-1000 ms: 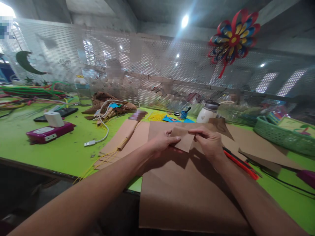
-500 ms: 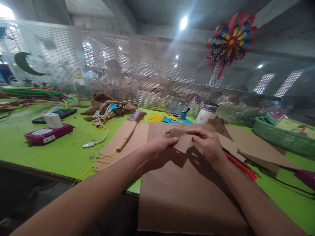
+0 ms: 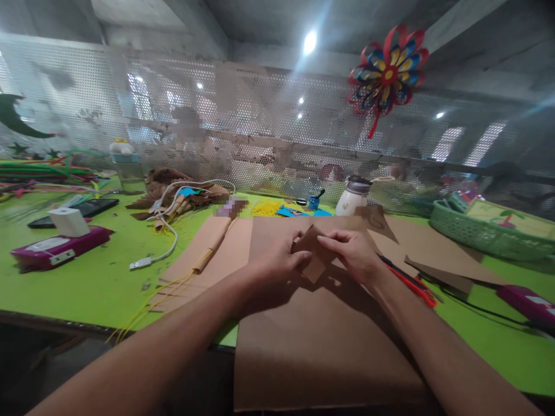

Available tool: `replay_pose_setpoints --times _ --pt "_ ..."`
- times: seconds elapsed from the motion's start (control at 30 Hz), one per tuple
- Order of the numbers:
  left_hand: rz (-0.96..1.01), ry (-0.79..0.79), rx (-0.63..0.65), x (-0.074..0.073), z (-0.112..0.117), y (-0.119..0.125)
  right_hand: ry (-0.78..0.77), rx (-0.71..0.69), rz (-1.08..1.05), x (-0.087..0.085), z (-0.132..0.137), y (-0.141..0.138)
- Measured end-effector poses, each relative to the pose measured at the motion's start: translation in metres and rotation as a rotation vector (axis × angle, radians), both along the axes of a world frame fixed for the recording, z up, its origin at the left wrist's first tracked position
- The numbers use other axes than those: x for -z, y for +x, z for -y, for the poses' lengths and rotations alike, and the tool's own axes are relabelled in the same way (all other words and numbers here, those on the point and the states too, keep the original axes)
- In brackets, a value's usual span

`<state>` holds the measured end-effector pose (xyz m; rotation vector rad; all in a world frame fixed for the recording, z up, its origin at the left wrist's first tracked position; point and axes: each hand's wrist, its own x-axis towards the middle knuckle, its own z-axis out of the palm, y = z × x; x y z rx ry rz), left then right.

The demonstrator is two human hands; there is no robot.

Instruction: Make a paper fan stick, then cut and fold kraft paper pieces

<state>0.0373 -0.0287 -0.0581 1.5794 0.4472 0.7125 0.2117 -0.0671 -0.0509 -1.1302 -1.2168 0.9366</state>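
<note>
Between my hands is a small piece of brown paper (image 3: 318, 258), held up over a large brown sheet (image 3: 312, 352) that hangs past the table's front edge. My left hand (image 3: 290, 263) is closed on the left side of the piece, thumb across its face. With thumb and fingers pinched, my right hand (image 3: 351, 251) grips its upper right edge. The piece looks bent or curled near the top. Beside my right forearm lies a red-and-black tool (image 3: 410, 283), partly hidden. Left of the sheet, a rolled brown paper piece with yellow string (image 3: 212, 248) rests on more brown paper.
A magenta power strip (image 3: 63, 245) with a white plug, a white USB cable (image 3: 167, 248) and a bottle (image 3: 125, 167) stand on the green table at left. At right are a white flask (image 3: 352, 197), a green basket (image 3: 489, 234) and another magenta device (image 3: 526, 306).
The small paper has turned and bent between my fingers, its face now darker. My right hand has shifted slightly left. The whole view has swung a little to the right.
</note>
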Motion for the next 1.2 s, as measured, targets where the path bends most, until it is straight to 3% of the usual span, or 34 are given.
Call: replay_pose_setpoints --times 0.27,0.5,0.83,1.07,1.2 --pt "-0.029 -0.042 0.032 -0.001 -0.001 -0.002 -0.025 0.023 -0.047 0.004 -0.004 0.000" --pt "0.001 -0.087 0.002 -0.002 0.001 -0.005 -0.024 -0.062 -0.150 0.003 -0.004 0.008" --pt "0.007 -0.132 0.039 -0.006 0.002 -0.002 0.061 0.125 -0.058 0.005 -0.005 -0.002" --pt "-0.005 -0.153 0.097 0.002 -0.003 -0.002 0.002 -0.063 -0.034 -0.001 0.001 -0.001" --pt "-0.045 -0.133 0.133 0.000 -0.005 0.000 0.026 0.069 0.033 -0.002 0.002 -0.003"
